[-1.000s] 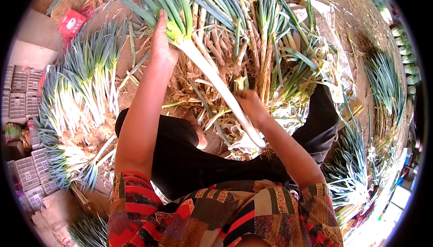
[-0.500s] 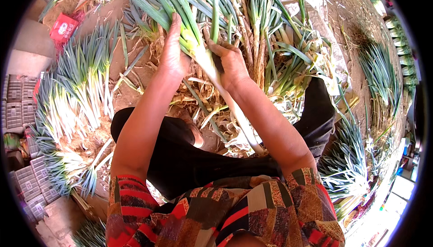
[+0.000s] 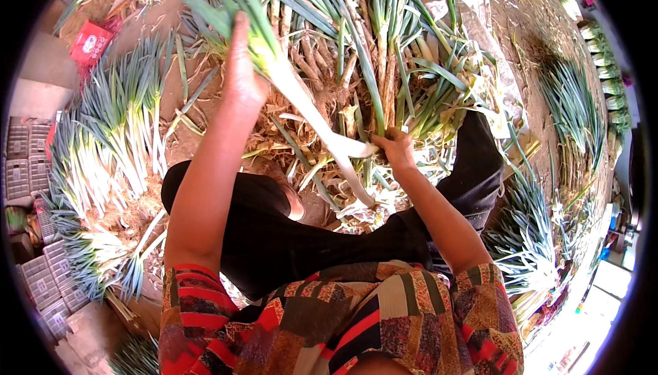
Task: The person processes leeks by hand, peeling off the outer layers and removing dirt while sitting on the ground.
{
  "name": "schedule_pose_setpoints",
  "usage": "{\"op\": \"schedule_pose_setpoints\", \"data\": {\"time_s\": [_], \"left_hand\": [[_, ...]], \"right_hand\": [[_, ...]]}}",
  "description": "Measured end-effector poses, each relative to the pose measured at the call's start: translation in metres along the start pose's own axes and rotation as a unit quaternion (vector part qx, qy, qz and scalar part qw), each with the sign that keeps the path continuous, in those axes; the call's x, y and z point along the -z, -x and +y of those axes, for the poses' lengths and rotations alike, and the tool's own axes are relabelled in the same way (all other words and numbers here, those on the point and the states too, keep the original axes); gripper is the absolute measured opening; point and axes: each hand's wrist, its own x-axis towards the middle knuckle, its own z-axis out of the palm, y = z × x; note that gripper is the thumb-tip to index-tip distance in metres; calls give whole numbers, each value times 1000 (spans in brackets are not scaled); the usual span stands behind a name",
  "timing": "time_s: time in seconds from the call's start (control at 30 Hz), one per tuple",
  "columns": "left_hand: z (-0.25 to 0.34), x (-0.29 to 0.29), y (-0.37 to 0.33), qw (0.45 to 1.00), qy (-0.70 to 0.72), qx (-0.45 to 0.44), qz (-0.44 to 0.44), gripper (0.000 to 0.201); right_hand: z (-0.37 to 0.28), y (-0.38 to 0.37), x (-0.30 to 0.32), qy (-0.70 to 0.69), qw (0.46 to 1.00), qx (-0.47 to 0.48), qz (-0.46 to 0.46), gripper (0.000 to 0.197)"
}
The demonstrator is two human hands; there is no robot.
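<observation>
My left hand (image 3: 244, 77) is closed round a long green onion (image 3: 296, 94) where its white shank turns green. Its leaves spread toward the top left, and the shank slants down to the right above my lap. My right hand (image 3: 397, 149) pinches a strip of outer sheath (image 3: 356, 147) that peels away from the lower shank, with a green leaf trailing up from the fingers. Beyond my hands lies a pile of untrimmed green onions (image 3: 329, 60) with brown, dry outer layers. Stripped husks (image 3: 319, 169) litter the ground between my legs.
Cleaned green onions (image 3: 120, 142) lie in rows on the left. More bundles (image 3: 524, 245) rest at the right, with another bunch (image 3: 576, 111) farther off. A red box (image 3: 90, 43) and grey crates (image 3: 44, 276) stand at the left edge. A pale sheet (image 3: 483, 26) lies beside the pile.
My right hand has moved down and to the right, drawing a sheath strip away from the shank. My left hand has shifted slightly up and left with the green onion.
</observation>
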Motion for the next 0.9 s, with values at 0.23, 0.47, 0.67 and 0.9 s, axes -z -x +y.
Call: {"op": "schedule_pose_setpoints", "data": {"time_s": [0.23, 0.47, 0.67, 0.9], "left_hand": [[36, 15, -24, 991, 10, -62, 119, 43], [59, 50, -41, 995, 28, -36, 87, 45], [21, 29, -17, 995, 23, 77, 66, 39], [58, 38, -25, 994, -8, -19, 106, 31]], "right_hand": [[1, -9, 32, 332, 935, 100, -70, 48], [-90, 44, -37, 149, 903, 184, -359, 51], [-116, 51, -70, 140, 900, 351, -218, 42], [-70, 64, -42, 197, 844, 463, -184, 15]]}}
